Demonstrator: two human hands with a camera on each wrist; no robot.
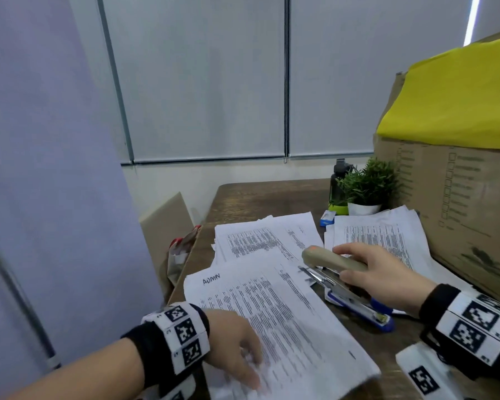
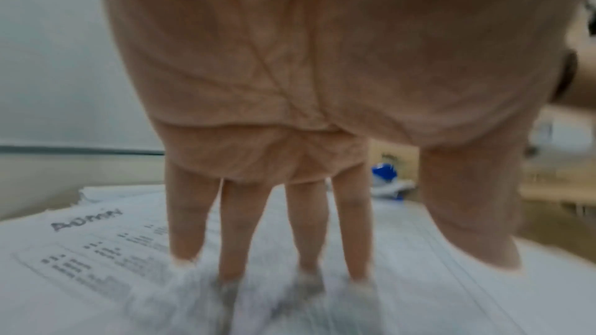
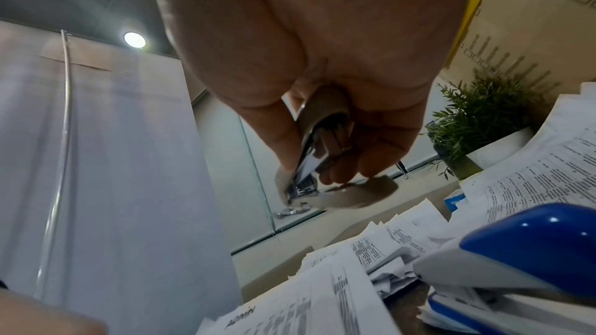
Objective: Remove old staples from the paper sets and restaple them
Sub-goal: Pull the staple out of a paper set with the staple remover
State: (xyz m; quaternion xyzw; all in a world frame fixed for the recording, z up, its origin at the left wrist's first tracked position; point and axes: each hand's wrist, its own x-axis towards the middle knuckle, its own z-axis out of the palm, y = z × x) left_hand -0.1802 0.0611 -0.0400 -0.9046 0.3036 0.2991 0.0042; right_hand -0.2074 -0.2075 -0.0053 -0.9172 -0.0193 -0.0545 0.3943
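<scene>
The surface point(image 1: 260, 194) carries several stacks of printed paper sets; the near set point(image 1: 286, 321), marked "ADMIN" at its top corner, lies under your left hand point(image 1: 237, 342), whose straight fingers point(image 2: 240, 233) press flat on the page — a wide, open grip holding nothing. Keep that pressure, so the sheets stay squared. Your right hand point(image 1: 381, 272) is closed round a beige stapler point(image 1: 332, 259), lifted clear of the paper, its jaws parted above the set's far right corner. A blue stapler point(image 1: 367, 308) lies on the surface just beneath. Judged from this, the stapling comes next: seat the corner fully between the jaws before squeezing — a shallow bite would likely miss the lower sheets.
</scene>
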